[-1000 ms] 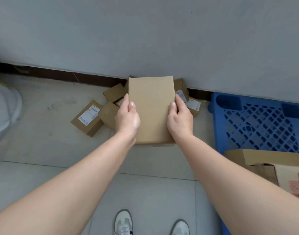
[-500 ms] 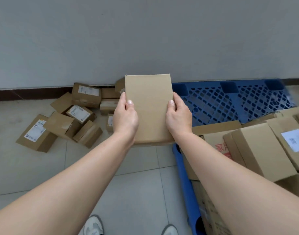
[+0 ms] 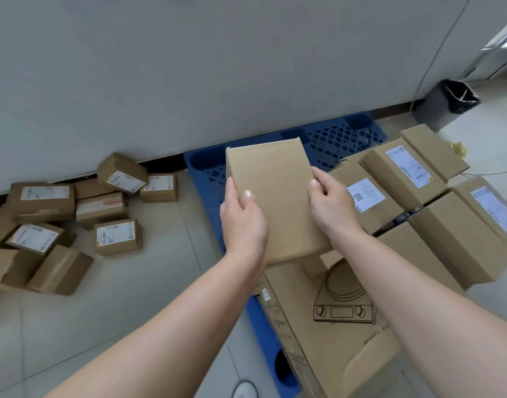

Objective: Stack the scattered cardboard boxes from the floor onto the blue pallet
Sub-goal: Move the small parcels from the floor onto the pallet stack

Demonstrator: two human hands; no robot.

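A: Where is the load?

B: Over the left end of the blue perforated plastic pallet (image 3: 347, 136), beside the stacked labelled cartons (image 3: 401, 170): a plain flat brown cardboard box (image 3: 275, 196), held in the air.

A: Handling?

B: Probably light, stiff and smooth-faced. The left hand (image 3: 243, 222) and right hand (image 3: 332, 208) grip its long edges with thumbs on top, which looks like the best hold.

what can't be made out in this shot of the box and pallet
Head view:
Held box: underside and any label face away.
Blue pallet: deck mostly covered by stacked boxes.
Floor boxes: label print too small, blurred.
Shoe: cut by bottom edge.
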